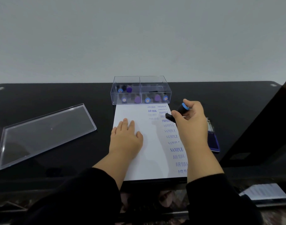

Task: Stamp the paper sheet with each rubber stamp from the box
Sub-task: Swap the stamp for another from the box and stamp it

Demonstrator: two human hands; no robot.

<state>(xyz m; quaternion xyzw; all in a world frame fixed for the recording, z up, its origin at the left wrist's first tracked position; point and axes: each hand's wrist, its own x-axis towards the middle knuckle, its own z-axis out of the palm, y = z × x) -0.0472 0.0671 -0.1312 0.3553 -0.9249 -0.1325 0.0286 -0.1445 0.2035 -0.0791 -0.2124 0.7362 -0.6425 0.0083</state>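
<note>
On the black table (41, 98), w/ my left hand (127, 135) spread flat pinning the paper (139, 159) and right hand (190, 120) pinching a stamp (179, 111) over its top-right by the box (140, 90), I'd drop it square onto blank space, press evenly.

White paper sheet (139, 153) with blue-purple stamped words; black rubber stamp (179, 111), blue cap; black table (58, 98).

The person wore black long sleeves (97, 189), pushed back above both wrists, leaving the left hand (128, 137) and right hand (193, 122) bare.
</note>
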